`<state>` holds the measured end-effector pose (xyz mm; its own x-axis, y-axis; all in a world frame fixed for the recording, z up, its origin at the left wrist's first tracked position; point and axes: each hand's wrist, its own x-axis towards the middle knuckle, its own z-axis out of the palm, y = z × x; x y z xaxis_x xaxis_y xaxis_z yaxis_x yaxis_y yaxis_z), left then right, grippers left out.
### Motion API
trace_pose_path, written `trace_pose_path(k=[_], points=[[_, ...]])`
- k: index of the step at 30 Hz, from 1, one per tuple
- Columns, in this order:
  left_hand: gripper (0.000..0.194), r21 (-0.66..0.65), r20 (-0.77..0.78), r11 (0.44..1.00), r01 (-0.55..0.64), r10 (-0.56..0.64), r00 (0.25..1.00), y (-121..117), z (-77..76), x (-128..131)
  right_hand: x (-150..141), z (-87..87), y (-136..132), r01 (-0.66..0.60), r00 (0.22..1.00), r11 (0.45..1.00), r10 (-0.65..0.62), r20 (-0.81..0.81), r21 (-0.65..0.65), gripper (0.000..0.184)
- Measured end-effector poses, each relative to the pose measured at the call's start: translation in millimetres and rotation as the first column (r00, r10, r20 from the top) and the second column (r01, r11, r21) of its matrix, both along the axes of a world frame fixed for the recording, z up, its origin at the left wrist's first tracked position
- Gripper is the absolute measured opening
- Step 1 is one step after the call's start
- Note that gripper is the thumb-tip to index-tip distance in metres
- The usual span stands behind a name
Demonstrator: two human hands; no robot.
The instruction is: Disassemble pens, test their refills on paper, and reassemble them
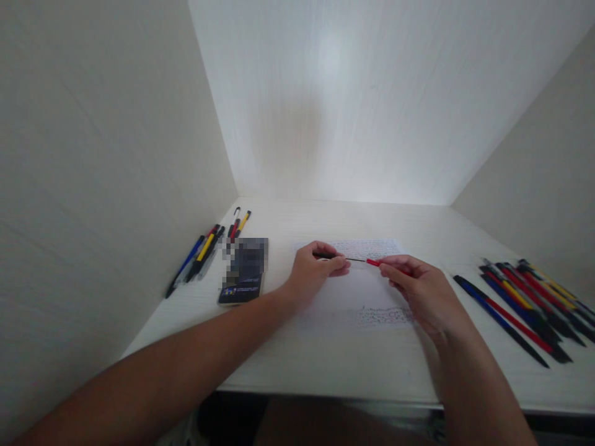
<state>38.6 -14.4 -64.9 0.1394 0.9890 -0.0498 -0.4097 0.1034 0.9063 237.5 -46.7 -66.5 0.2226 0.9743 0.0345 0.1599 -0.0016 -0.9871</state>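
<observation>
My left hand (317, 267) is closed on the black part of a pen (324, 254), and a thin dark refill (356, 259) juts from it to the right. Facing it, my right hand (418, 280) pinches a red pen barrel (373, 263); the rest of the barrel is hidden by my fingers. The refill's tip is close to the barrel's end, and I cannot tell whether they touch. Both hands are above a white paper sheet (344, 296) with rows of small writing near its top and lower right.
A phone (242, 291), partly pixelated, lies left of the paper. Beyond it are several pens (199, 254) by the left wall, with a few more (244, 223) farther back. Many red, blue, yellow and black pens (525, 303) lie at right. Walls enclose the white desk (325, 371).
</observation>
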Motion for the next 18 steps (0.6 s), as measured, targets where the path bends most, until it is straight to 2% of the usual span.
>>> trace_pose_path(k=[4,6,9,13,18], points=[[0.025,-0.074,0.066,0.99,-0.117,0.122,0.99,4,0.5,0,13,-6.5,5,0.109,0.993,0.994,-0.111,0.052,0.026,0.029],[0.024,-0.081,0.084,0.983,-0.166,0.172,0.982,5,0.8,1,19,-9.9,6,0.19,0.968,0.981,-0.194,0.156,0.041,0.031],[0.025,-0.069,0.081,0.97,-0.233,0.238,0.968,7,1.1,0,23,-12.7,6,0.281,0.887,0.955,-0.297,0.353,0.097,0.027],[0.03,-0.066,0.04,0.96,-0.273,0.276,0.96,7,1.8,0,18,-9.9,6,0.299,0.81,0.932,-0.361,0.462,0.204,0.027],[0.033,-0.075,0.036,0.957,-0.281,0.284,0.958,7,0.2,0,11,-3.0,4,0.307,0.746,0.92,-0.391,0.539,0.244,0.044]])
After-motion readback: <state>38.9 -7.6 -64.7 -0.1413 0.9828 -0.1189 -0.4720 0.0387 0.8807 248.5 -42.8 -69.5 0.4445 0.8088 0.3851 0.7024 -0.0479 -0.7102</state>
